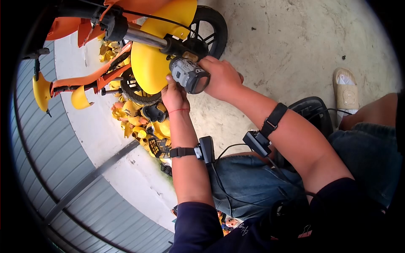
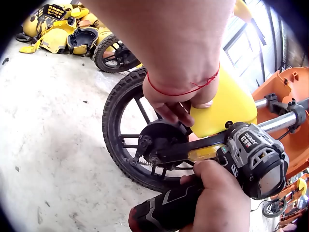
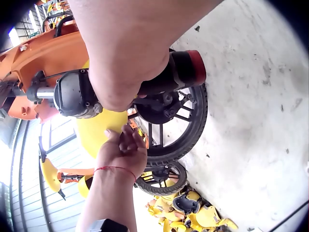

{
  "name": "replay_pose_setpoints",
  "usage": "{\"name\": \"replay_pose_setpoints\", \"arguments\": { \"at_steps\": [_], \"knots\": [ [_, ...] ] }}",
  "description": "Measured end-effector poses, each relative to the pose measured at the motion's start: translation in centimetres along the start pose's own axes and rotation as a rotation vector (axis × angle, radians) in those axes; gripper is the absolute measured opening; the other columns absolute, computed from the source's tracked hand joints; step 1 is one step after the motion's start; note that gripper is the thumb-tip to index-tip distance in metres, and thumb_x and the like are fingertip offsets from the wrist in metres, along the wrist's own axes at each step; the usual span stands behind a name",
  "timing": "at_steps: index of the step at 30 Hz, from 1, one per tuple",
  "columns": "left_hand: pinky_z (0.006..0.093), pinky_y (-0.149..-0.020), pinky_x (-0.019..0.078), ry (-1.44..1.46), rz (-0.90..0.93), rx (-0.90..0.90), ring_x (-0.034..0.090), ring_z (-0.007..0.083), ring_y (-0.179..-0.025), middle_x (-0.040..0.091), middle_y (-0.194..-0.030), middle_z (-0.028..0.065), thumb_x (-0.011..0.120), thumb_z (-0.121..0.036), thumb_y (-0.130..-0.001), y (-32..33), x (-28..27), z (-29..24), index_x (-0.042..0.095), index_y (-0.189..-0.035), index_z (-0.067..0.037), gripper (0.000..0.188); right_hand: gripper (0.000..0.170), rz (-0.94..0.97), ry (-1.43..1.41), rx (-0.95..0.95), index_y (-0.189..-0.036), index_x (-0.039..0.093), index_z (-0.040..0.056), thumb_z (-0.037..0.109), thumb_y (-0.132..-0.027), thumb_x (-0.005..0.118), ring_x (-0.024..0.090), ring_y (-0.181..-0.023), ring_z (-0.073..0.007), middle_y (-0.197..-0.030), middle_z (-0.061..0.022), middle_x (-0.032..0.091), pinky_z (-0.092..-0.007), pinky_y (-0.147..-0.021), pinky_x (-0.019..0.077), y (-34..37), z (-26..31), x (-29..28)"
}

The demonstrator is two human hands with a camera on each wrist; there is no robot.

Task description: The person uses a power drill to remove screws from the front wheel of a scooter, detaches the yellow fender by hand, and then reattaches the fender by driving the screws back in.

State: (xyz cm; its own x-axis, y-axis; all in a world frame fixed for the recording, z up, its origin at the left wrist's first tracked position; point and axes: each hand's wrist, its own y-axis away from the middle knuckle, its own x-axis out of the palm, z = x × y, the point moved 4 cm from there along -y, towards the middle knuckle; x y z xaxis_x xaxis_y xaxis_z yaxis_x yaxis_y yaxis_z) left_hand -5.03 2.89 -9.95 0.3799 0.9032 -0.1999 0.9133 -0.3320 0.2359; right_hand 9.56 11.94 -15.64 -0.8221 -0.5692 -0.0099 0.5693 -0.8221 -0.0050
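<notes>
My right hand grips a grey and black cordless drill by its handle, next to the front fork of a motorbike. In the left wrist view, the drill's front end points at the yellow front mudguard, close to a small dark bolt on it. My left hand holds the mudguard's lower edge, thumb on the outer face and fingers curled behind. The black spoked wheel stands under the mudguard. My right hand and forearm cover part of the drill in the right wrist view.
A second bike with an orange body stands beyond the first. Yellow plastic parts and helmets lie heaped on the concrete floor. A black seat or bin is beside my leg, and cables run from the wrist cameras.
</notes>
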Motion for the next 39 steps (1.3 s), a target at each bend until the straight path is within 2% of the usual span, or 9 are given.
{"name": "replay_pose_setpoints", "arguments": {
  "at_steps": [4,7,13,17,21,24,30,35,39],
  "knots": [
    [0.0236,-0.063,0.0490,-0.027,0.040,-0.037,0.059,0.0100,-0.072,0.065,-0.088,0.0010,0.060,-0.028,-0.103,-0.7,-1.1,0.4,0.062,-0.113,-0.004,0.026,0.030,-0.018,-0.006,-0.060,-0.102,0.066,0.0075,0.008,-0.072,0.067,0.063,-0.090,-0.0382,-0.108,-0.0085,0.067,-0.0454,-0.082,0.0510,-0.1,-0.1,0.0],
    [0.0221,-0.058,0.0400,0.013,-0.041,0.008,0.047,0.0078,-0.062,0.056,-0.078,-0.0028,0.060,-0.027,-0.103,0.5,0.7,-0.3,0.062,-0.108,-0.006,0.022,0.031,0.004,0.009,-0.038,-0.103,0.065,0.0074,0.007,-0.072,0.067,0.064,-0.091,-0.0370,-0.107,-0.0081,0.067,-0.0447,-0.083,0.0505,-0.2,0.1,-0.2],
    [0.0331,-0.082,0.0557,0.055,0.088,-0.028,0.066,0.0174,-0.093,0.068,-0.110,0.0070,0.058,-0.024,-0.104,-0.6,-1.5,0.5,0.059,-0.123,-0.004,0.029,0.037,-0.020,-0.035,-0.089,-0.106,0.064,0.0089,0.007,-0.070,0.071,0.064,-0.093,-0.0342,-0.108,-0.0059,0.066,-0.0425,-0.084,0.0492,0.3,0.0,-0.1],
    [0.0408,-0.098,0.0527,0.113,0.273,0.040,0.064,0.0235,-0.112,0.064,-0.127,0.0110,0.055,-0.019,-0.105,-1.0,-3.1,0.0,0.056,-0.131,-0.002,0.032,0.039,-0.039,-0.026,-0.140,-0.105,0.065,0.0096,0.006,-0.068,0.074,0.065,-0.093,-0.0317,-0.106,-0.0056,0.066,-0.0423,-0.080,0.0481,1.0,0.7,-0.1],
    [0.0408,-0.099,0.0524,0.067,0.271,-0.002,0.062,0.0249,-0.117,0.063,-0.130,0.0120,0.055,-0.019,-0.105,-1.4,-3.9,0.3,0.054,-0.133,-0.002,0.033,0.037,-0.048,-0.052,-0.119,-0.101,0.065,0.0099,0.008,-0.066,0.076,0.065,-0.089,-0.0323,-0.104,-0.0057,0.066,-0.0431,-0.079,0.0500,1.5,0.7,0.5],
    [0.0364,-0.091,0.0555,0.058,0.245,-0.009,0.066,0.0215,-0.103,0.066,-0.120,0.0101,0.057,-0.020,-0.104,-1.6,-4.1,0.9,0.057,-0.128,-0.002,0.031,0.035,-0.028,-0.065,-0.093,-0.101,0.066,0.0104,0.009,-0.067,0.076,0.065,-0.090,-0.0325,-0.105,-0.0048,0.067,-0.0431,-0.080,0.0503,1.7,0.1,0.8],
    [0.0282,-0.068,0.0543,0.002,0.117,0.035,0.056,0.0137,-0.069,0.066,-0.095,0.0054,0.060,-0.022,-0.103,-1.6,-3.6,1.6,0.061,-0.116,-0.003,0.023,0.032,-0.016,-0.122,-0.061,-0.103,0.067,0.0110,0.011,-0.071,0.073,0.065,-0.092,-0.0331,-0.109,-0.0034,0.068,-0.0424,-0.082,0.0514,1.3,-1.5,1.2],
    [0.0347,-0.069,0.0574,0.032,0.142,0.023,0.057,0.0149,-0.066,0.065,-0.092,0.0062,0.059,-0.022,-0.103,-2.0,-3.6,2.2,0.060,-0.115,-0.004,0.021,0.032,0.050,-0.174,-0.011,-0.107,0.067,0.0094,0.013,-0.075,0.070,0.065,-0.097,-0.0356,-0.110,-0.0070,0.068,-0.0434,-0.082,0.0536,0.3,-2.5,0.8],
    [0.0344,-0.070,0.0573,0.028,0.114,0.035,0.057,0.0153,-0.065,0.065,-0.092,0.0063,0.061,-0.022,-0.102,-2.0,-3.2,2.2,0.060,-0.112,-0.004,0.020,0.034,0.120,-0.199,0.059,-0.109,0.067,0.0088,0.013,-0.075,0.071,0.065,-0.099,-0.0366,-0.111,-0.0087,0.067,-0.0421,-0.083,0.0540,0.0,-2.9,0.9]
  ]
}}
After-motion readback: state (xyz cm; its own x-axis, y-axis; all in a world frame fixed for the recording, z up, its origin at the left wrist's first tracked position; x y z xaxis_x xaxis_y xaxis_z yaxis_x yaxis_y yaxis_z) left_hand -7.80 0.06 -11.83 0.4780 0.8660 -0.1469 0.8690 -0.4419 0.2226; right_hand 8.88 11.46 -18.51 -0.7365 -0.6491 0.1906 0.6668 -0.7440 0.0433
